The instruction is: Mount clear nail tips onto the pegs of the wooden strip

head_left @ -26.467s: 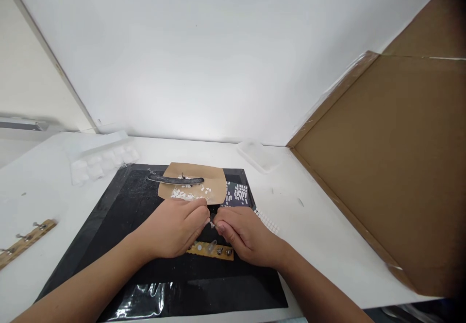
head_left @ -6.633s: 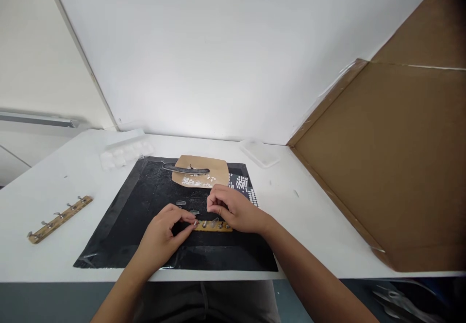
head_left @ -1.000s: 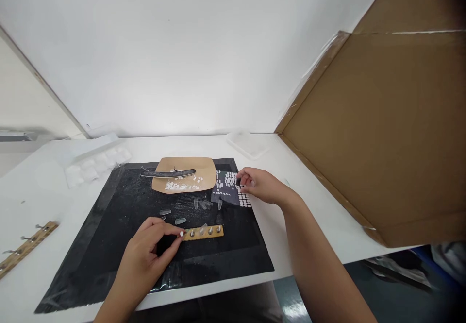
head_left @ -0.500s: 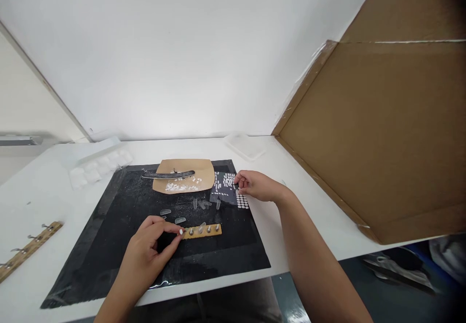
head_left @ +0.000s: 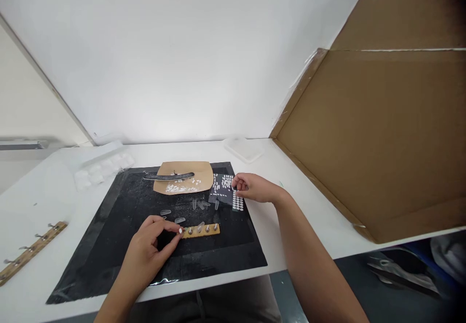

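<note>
My left hand (head_left: 155, 240) pinches the left end of a small wooden strip (head_left: 201, 230) with metal pegs, which lies on the black mat (head_left: 204, 260). A small white piece (head_left: 180, 230) shows between its thumb and forefinger. My right hand (head_left: 251, 187) is at the right edge of a dark sheet (head_left: 221, 198) bearing rows of small white tabs, its fingers bent together; whatever they hold is too small to make out. Several clear nail-shaped tips (head_left: 200, 205) lie between the strip and the sheet.
A tan tray (head_left: 206, 175) holds white bits and a dark curved file (head_left: 169, 177). Behind stands a clear lid (head_left: 243, 149). At left are a bag of white pieces (head_left: 105, 167) and another pegged strip (head_left: 32, 252). A cardboard panel (head_left: 393, 133) rises on the right.
The view has shifted slightly. My right hand has moved a little along the sheet's right edge, its fingers drawn closer together. My left hand stays at the strip's end.
</note>
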{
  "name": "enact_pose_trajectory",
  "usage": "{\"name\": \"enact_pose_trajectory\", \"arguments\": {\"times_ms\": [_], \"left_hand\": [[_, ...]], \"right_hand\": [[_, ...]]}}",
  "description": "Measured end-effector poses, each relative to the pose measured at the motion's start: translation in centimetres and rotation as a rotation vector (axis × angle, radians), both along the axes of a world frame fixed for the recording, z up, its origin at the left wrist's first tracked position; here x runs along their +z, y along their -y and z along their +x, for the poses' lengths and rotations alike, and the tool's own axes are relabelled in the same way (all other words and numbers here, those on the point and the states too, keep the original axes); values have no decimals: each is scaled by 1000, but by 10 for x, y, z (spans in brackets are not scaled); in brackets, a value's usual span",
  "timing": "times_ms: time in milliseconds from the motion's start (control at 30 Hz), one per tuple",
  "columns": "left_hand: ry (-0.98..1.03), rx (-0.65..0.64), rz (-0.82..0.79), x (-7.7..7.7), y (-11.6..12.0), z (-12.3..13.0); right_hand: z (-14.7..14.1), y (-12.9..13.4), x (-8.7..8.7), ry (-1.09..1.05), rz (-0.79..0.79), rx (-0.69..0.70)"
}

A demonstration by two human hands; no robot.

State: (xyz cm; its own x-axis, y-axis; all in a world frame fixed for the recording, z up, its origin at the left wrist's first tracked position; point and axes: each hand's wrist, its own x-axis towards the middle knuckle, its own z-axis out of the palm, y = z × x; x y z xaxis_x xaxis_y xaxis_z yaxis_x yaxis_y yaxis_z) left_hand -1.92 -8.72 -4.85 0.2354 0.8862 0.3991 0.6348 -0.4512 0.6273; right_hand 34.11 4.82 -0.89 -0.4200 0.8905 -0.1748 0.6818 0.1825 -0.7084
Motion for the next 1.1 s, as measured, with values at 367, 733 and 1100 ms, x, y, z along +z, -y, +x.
{"name": "enact_pose_trajectory", "arguments": {"times_ms": [367,733,1100], "left_hand": [[-10,22,-65,-4,2,-2],[-15,33,-75,0,1,-1],[76,-176,200,50,-13,-13]], "right_hand": [[2,3,1,-23,5,-14],[4,4,0,-10,43,-70],[7,4,0,-27,69,-89]]}}
